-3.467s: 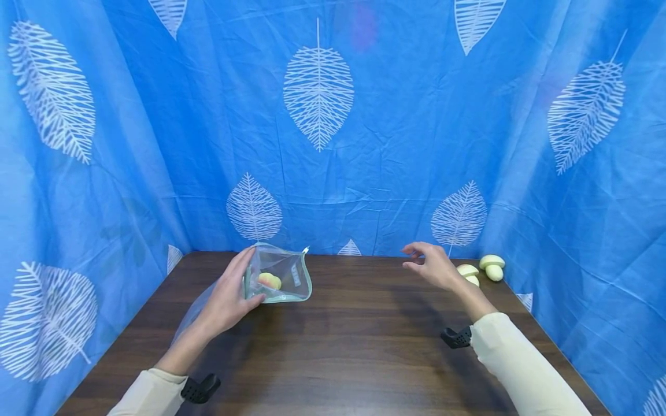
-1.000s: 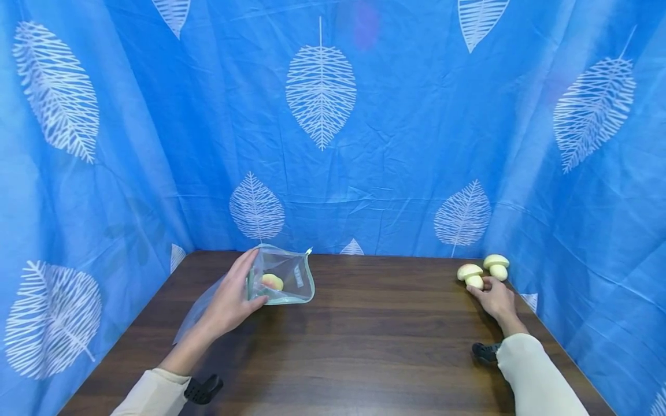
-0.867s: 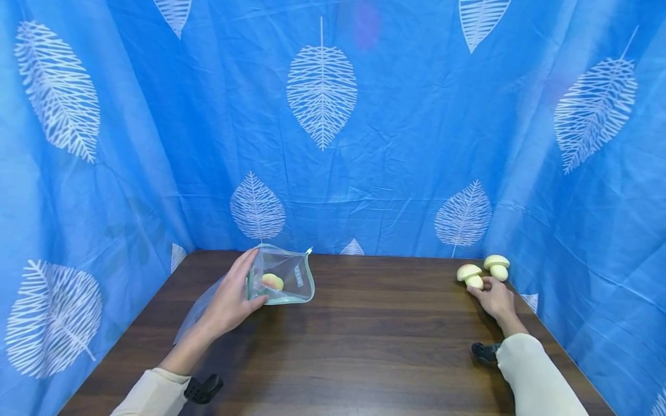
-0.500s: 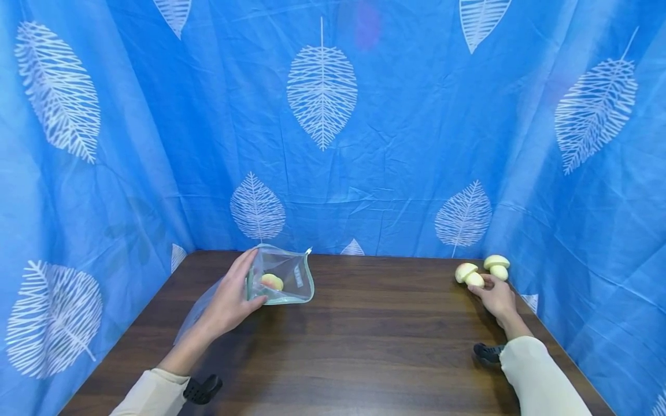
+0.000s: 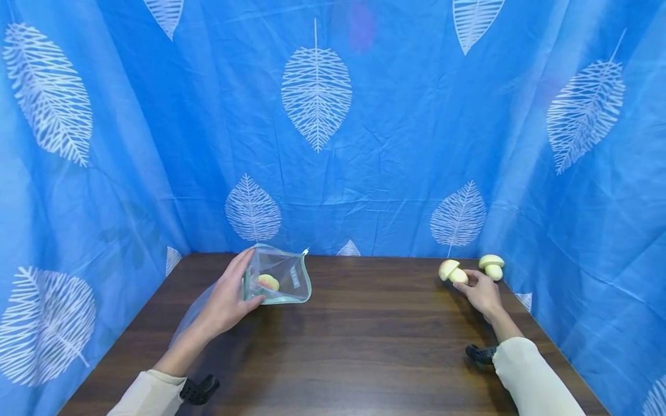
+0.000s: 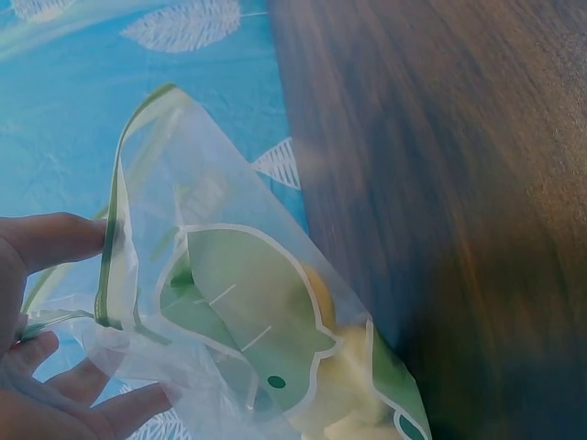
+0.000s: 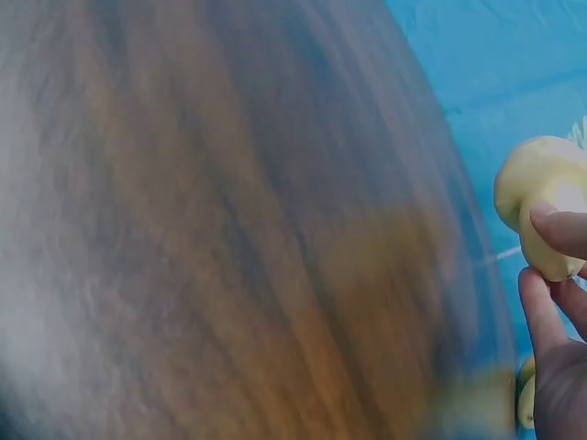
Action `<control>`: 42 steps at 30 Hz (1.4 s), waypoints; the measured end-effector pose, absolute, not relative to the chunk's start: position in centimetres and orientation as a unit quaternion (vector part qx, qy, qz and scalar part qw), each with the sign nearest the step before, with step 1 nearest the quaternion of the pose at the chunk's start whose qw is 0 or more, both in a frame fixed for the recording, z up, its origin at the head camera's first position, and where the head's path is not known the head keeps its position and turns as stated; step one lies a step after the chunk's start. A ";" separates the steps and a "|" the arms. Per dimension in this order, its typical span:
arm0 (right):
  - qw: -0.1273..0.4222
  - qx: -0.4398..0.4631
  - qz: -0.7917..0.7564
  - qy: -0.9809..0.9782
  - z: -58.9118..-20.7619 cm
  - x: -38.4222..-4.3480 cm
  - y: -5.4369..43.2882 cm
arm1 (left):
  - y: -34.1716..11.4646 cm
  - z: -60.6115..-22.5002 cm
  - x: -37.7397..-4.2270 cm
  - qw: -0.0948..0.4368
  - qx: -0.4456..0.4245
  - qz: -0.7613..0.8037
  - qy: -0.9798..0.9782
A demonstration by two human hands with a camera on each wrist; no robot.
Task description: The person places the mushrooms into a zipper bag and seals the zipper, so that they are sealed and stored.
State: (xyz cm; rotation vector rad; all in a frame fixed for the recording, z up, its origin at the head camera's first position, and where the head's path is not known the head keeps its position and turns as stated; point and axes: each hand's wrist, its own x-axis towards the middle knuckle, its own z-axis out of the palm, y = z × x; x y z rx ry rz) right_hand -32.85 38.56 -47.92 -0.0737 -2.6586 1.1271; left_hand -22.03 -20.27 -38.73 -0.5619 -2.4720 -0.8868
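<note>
My left hand (image 5: pixel 229 297) holds a clear zip bag (image 5: pixel 299 283) with a pale green edge by its mouth, which stands open toward the right. Through the bag's wall a yellow-and-pink piece (image 5: pixel 268 282) shows inside. The left wrist view has green printed shapes on the bag (image 6: pixel 266 312) and yellowish contents behind them. At the right my right hand (image 5: pixel 481 294) pinches a pale yellow toy mushroom (image 5: pixel 448 270) by its stem, the cap tilted to the left. In the right wrist view thumb and fingers close round the mushroom's stem (image 7: pixel 546 247).
A second toy mushroom (image 5: pixel 491 267) stands at the far right corner of the dark wooden table (image 5: pixel 359 335), just beyond the right hand. Blue curtains (image 5: pixel 385 144) with white leaf prints enclose the table at the back and both sides.
My right hand reached to the nearer mushroom, took it by the stem, tipped it and shifted it left, away from the other one. The left hand keeps its hold on the bag.
</note>
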 end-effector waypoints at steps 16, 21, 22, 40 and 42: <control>0.152 0.060 0.400 -0.902 -46.6 -33.4 34.7 | -20.2 -38.4 -22.0 0.215 -0.191 -0.323 -0.901; 0.149 0.082 0.405 -0.898 -46.1 -33.4 33.5 | -20.1 -38.5 -22.0 0.211 -0.187 -0.324 -0.903; 0.148 0.084 0.405 -0.899 -46.0 -33.4 33.3 | -20.1 -38.5 -22.0 0.212 -0.188 -0.324 -0.903; 0.165 0.162 0.401 -0.886 -44.4 -33.5 28.2 | -20.3 -38.9 -22.0 0.210 -0.184 -0.324 -0.904; 0.165 0.169 0.401 -0.885 -44.3 -33.4 27.7 | -20.3 -39.0 -22.0 0.208 -0.183 -0.325 -0.904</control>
